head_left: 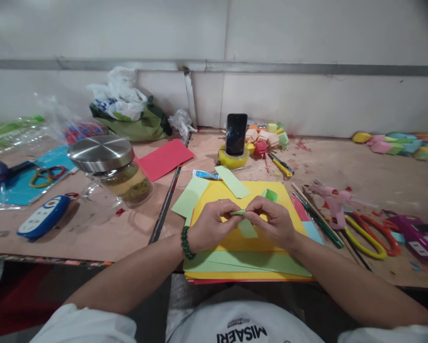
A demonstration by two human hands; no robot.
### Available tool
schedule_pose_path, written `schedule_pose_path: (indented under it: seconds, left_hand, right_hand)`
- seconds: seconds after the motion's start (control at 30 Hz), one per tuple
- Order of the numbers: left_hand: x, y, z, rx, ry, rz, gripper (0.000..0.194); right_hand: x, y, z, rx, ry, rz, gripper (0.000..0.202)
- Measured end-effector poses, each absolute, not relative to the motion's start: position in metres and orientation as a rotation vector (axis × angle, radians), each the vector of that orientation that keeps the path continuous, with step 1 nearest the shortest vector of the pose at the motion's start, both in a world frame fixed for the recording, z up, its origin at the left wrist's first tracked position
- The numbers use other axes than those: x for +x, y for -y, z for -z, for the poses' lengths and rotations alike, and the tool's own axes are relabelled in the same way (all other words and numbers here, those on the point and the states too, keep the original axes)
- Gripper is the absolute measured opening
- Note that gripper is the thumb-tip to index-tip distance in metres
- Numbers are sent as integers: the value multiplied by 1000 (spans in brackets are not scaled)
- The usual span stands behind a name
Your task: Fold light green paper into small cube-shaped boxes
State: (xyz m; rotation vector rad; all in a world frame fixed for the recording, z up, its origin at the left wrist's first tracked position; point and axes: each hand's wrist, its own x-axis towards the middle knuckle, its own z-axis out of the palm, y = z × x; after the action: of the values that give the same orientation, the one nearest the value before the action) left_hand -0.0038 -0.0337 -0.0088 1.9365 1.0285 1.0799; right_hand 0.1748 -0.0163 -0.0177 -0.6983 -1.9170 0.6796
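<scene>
A small strip of light green paper (238, 212) is pinched between both hands above the stacked sheets. My left hand (214, 221), with a green bead bracelet at the wrist, is closed on its left end. My right hand (271, 220) grips the other end between thumb and forefinger. Just below the hands lies another light green paper piece (248, 229). Beyond the right hand sits a small folded green paper shape (270, 195). The yellow sheet (214, 190) and light green sheets (242, 263) lie under the hands. A longer green strip (231, 181) rests at the back.
A phone (236, 134) stands in a yellow tape roll (233, 159), near folded paper shapes (267, 138). To the right lie scissors (367, 238), a pink glue gun (337, 209) and a utility knife (281, 164). A lidded glass mug (124, 183) and a red sheet (166, 159) are left.
</scene>
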Motion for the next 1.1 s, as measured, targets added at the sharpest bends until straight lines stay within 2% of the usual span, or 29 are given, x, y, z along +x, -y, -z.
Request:
schedule_pose_path:
  seconds: [0.1, 0.27, 0.5, 0.67, 0.87, 1.1]
  left_hand:
    - [-4, 31, 9, 1721, -1017, -1107, 22]
    - [-6, 26, 9, 1492, -952, -1127, 34]
    - [-12, 24, 7, 1925, -1101, -1026, 26]
    - [-18, 22, 0, 1762, -1077, -1029, 32]
    - [-24, 37, -12, 1837, -1052, -749, 29]
    - [-3, 38, 8, 1890, -1170, -550, 22]
  right_hand:
    - [175, 14, 21, -751, 1913, -732, 11]
    - [176, 11, 21, -891, 1870, -824, 19]
    - [173, 14, 20, -893, 1986, -811, 22]
    - [178, 10, 10, -997, 1973, -945, 26]
    - [198, 25, -16, -1115, 2175, -893, 25]
    - [214, 30, 7, -1298, 2273, -851, 25]
